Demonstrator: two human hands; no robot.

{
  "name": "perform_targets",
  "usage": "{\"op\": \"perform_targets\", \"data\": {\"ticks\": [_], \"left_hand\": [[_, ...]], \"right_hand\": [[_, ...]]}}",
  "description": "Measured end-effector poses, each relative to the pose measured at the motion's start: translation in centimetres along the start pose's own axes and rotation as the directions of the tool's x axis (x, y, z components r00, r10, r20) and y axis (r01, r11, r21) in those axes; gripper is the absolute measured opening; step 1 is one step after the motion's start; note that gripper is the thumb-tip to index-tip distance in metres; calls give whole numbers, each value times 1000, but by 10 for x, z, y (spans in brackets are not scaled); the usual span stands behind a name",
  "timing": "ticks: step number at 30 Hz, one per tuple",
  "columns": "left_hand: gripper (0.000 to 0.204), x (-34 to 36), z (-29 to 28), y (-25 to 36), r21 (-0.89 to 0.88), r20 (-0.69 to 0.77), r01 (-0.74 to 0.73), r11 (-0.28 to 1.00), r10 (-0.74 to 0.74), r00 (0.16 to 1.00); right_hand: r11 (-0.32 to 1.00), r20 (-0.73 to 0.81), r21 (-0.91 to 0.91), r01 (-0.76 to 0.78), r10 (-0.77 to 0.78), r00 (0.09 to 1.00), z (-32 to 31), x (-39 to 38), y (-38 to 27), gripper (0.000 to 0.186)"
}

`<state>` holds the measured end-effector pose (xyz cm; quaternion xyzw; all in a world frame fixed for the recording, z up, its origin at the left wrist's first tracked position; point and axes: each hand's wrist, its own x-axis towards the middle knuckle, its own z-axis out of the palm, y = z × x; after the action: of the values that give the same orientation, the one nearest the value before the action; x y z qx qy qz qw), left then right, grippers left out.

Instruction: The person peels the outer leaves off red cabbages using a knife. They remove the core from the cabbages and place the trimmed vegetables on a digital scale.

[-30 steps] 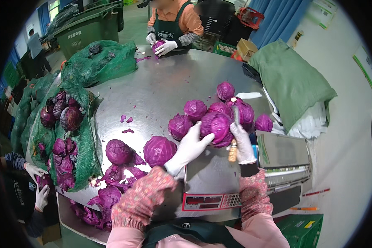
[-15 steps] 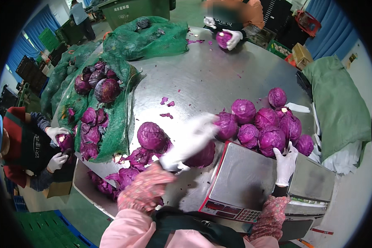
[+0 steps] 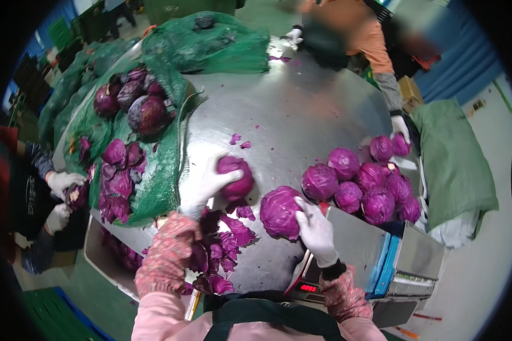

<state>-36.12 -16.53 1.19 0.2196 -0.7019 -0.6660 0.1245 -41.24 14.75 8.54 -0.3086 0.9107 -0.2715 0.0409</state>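
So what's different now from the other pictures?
The purple cabbage held in both hands was let go among the group on the right. The left hand moved left and took hold of a smaller cabbage; the right hand moved left too, touching a bigger cabbage. The far co-worker's gloved hand reached that group. The nearer green mesh sack stayed put.

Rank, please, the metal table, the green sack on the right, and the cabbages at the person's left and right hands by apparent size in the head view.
1. Metal table
2. Green sack
3. Cabbage at the right hand
4. Cabbage at the left hand
The last two differ modestly; nearness to the camera may contribute.
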Motion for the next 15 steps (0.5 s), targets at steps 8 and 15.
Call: {"op": "perform_targets", "data": {"ticks": [8, 15], "left_hand": [[88, 71, 157, -14, 345, 52, -342, 874, 346, 937], [74, 3, 101, -6, 764, 59, -225, 605, 281, 958]], "right_hand": [[783, 138, 506, -361, 340, 930, -9, -23, -31, 32], [638, 273, 700, -323, 178, 945, 30, -52, -63, 36]]}}
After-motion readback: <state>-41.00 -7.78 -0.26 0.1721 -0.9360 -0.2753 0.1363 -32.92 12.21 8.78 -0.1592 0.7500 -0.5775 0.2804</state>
